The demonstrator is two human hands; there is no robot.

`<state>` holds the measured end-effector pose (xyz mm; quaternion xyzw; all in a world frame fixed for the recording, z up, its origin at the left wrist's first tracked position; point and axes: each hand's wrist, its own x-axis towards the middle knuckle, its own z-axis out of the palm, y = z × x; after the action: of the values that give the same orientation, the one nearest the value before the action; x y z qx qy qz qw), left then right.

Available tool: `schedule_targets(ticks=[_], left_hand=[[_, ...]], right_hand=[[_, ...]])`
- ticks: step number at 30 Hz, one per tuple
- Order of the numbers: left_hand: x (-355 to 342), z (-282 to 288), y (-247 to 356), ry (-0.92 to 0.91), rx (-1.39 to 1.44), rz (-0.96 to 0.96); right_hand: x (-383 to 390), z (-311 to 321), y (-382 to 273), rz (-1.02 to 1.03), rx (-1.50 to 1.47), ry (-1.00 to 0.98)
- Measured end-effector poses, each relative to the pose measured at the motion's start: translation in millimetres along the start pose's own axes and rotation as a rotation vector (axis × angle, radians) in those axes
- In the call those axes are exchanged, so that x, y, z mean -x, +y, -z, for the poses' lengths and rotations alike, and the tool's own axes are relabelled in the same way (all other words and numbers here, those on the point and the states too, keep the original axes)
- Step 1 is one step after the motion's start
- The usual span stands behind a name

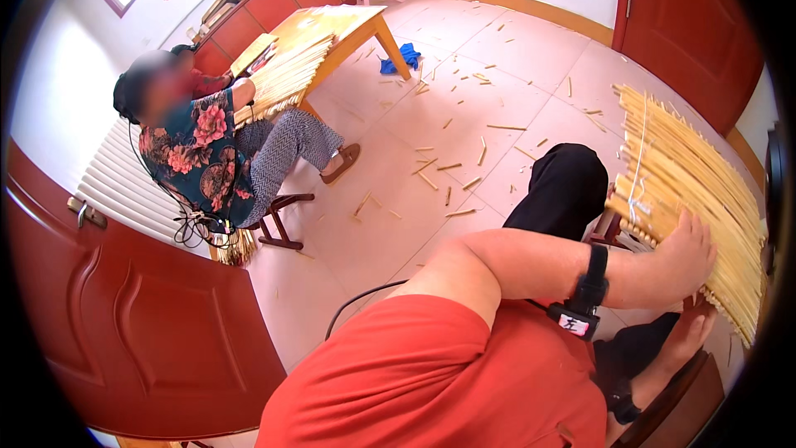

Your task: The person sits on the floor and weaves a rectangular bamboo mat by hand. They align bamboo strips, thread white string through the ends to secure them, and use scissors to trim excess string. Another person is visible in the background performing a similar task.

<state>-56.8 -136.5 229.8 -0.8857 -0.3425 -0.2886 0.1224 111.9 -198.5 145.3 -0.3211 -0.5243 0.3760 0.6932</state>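
Observation:
A mat of straw-coloured stalks (696, 174), tied across with white string (639, 162), slopes along my right side. My left hand (676, 261), with a black band on its wrist, lies over the mat's near edge. Its fingers curve onto the stalks, while the thumb is hidden. Just below it, my right hand (681, 344) reaches up to the same edge, fingers bent against the stalk ends. Part of that hand is behind my left hand and the mat, so its grip shows only partly.
Cut stalk pieces (427, 178) litter the pink tiled floor. Across the room, a seated person in a flowered top (203, 145) works at a wooden table (356, 25) bearing another stalk mat (290, 75). A blue cloth (401, 59) lies by a table leg. Red-brown doors (141, 307) stand at both sides.

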Motion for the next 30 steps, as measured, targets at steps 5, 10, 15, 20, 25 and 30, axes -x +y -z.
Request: schedule_targets(ticks=[5, 10, 15, 20, 25, 30], left_hand=[[33.8, -100.3, 3.3, -0.128, 0.099, 0.02], [49.5, -114.3, 2.6, -0.162, 0.146, 0.028], [39.7, -112.9, 5.6, -0.204, 0.173, 0.033], [27.2, -102.3, 2.4, -0.285, 0.146, 0.031], [6.6, -85.4, -8.6, -0.362, 0.165, -0.009], [1.3, -87.5, -7.5, -0.481, 0.185, 0.028]], right_hand=[[23.5, 31.6, 38.5, -0.478, -0.074, 0.29], [35.3, 31.5, 47.7, -0.628, -0.056, 0.338], [40.6, 33.6, 43.6, -0.507, -0.016, 0.413], [41.7, 39.0, 46.3, -0.408, 0.023, 0.407], [55.8, 69.3, 61.1, -0.539, 0.0, 0.378], [54.9, 76.4, 69.7, -0.492, 0.165, 0.357]])
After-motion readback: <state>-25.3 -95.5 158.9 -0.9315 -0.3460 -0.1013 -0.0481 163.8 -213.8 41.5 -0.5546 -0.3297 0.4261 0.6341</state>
